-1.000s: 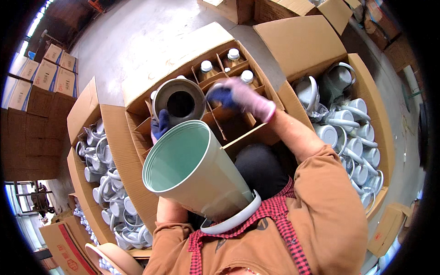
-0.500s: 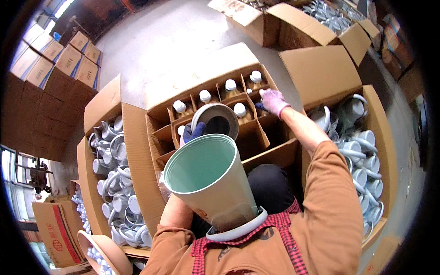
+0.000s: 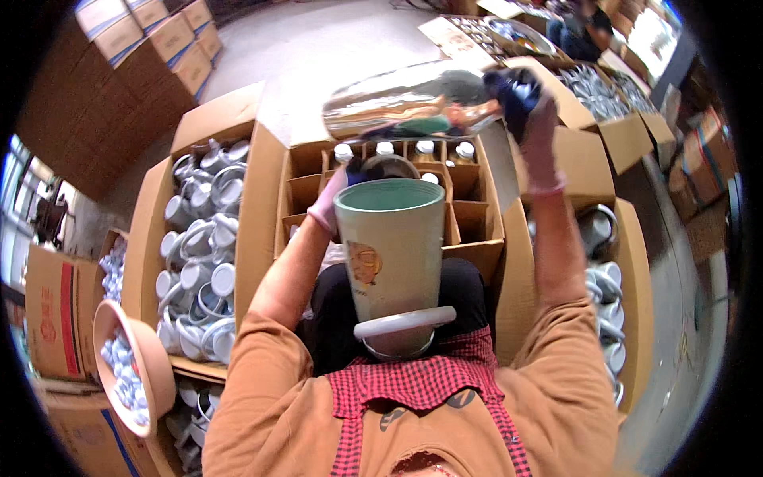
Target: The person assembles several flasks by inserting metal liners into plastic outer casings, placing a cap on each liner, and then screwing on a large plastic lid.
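Between my thighs a pale green, open-topped flask shell (image 3: 397,254) stands upright, its lower end beside a grey ring (image 3: 405,321). Just behind its rim, my left hand (image 3: 343,191), in a pink glove with dark fingers, is closed on a round grey collar (image 3: 391,165), partly hidden by the shell. My right hand (image 3: 524,111), gloved alike, is raised at the right and closed round one end of a long mirror-silver flask liner (image 3: 405,99). The liner is blurred and lies sideways above the far edge of the divided carton (image 3: 389,143), where several white-topped bottles (image 3: 385,149) stand.
Open cartons of grey handled flask parts flank me at left (image 3: 246,238) and right (image 3: 636,310). A peach basin (image 3: 151,374) of small pale pieces tilts at lower left. Stacked boxes (image 3: 143,87) stand far left; another person (image 3: 584,32) sits at far right.
My right hand has come up out of the divided carton, bringing the silver liner sideways above it. The shell now stands more upright, and the view has shifted.
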A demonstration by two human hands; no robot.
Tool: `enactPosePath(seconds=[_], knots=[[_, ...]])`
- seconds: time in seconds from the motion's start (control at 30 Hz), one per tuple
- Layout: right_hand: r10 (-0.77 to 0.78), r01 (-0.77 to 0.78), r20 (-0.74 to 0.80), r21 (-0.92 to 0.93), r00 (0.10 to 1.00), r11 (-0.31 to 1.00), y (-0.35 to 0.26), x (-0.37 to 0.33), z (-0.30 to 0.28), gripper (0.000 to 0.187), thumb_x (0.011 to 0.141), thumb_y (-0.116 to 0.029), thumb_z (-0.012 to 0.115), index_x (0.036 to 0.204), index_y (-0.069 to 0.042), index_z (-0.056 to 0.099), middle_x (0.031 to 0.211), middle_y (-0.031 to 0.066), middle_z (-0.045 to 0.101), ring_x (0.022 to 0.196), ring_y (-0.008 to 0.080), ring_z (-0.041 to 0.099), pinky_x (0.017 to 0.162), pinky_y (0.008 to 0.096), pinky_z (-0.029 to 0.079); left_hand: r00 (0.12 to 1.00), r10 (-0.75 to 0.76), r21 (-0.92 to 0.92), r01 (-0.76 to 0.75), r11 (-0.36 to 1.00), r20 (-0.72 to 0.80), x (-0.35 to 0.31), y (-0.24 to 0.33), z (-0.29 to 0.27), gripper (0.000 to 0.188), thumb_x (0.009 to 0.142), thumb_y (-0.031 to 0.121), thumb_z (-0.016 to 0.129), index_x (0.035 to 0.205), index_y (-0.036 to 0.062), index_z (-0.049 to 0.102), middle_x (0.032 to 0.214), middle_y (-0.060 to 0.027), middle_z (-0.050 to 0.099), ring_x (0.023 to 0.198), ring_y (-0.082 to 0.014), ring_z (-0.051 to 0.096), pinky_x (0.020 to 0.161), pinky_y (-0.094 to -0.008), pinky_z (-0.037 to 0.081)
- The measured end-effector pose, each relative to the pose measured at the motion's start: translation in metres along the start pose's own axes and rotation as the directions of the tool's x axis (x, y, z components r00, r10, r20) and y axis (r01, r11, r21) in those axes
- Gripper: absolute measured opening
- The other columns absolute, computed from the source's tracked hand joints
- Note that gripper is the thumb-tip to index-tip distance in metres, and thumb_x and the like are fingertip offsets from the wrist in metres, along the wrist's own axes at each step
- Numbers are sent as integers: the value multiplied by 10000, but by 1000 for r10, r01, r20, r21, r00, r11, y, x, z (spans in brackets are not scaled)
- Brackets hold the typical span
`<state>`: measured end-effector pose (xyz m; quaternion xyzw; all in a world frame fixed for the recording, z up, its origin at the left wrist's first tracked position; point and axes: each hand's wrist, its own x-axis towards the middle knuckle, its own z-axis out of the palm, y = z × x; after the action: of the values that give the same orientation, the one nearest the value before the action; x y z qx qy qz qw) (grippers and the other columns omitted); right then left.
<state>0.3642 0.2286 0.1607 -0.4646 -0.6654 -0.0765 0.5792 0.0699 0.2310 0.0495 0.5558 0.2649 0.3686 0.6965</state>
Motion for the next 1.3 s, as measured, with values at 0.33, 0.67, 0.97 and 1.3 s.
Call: enactPosePath(seconds=[0.33, 0.67, 0.97, 1.3], knots=[[-1, -552, 602, 732, 798, 399, -77, -21, 117, 473, 915, -356, 519, 1266, -45, 460, 1107, 78, 568, 1029, 154, 523, 886, 290, 406, 947, 157, 362, -47, 931, -281, -30, 124, -110, 191, 846, 103, 520, 988, 36, 627, 913, -106, 662, 828, -236, 639, 751, -327, 509], [216, -699, 759, 650, 614, -299, -79, -116, 103, 445, 921, -397, 514, 1165, -27, 558, 1126, 82, 588, 1033, 175, 547, 937, 289, 416, 898, 329, 850, 87, 520, -293, -79, 78, -17, 292, 814, 193, 600, 990, -40, 598, 886, -204, 647, 838, -266, 642, 758, -332, 489], [-26, -92, 972, 49, 235, 995, -104, -36, 99, 301, 823, -307, 637, 1018, -81, 668, 885, 109, 664, 825, 224, 626, 786, 326, 478, 741, 366, 529, -17, 848, -563, -78, 23, -46, 310, 797, 137, 643, 1052, -30, 587, 917, -78, 640, 821, -133, 588, 733, -266, 479], [-295, -372, 683, 651, 668, 662, -38, -42, 88, 321, 931, -298, 488, 1141, -83, 601, 1089, 104, 621, 994, 183, 599, 875, 296, 487, 658, 607, 419, -446, 791, -445, -66, 63, -27, 344, 892, 139, 567, 1211, 27, 503, 1134, -88, 570, 1047, -190, 546, 909, -319, 439]])
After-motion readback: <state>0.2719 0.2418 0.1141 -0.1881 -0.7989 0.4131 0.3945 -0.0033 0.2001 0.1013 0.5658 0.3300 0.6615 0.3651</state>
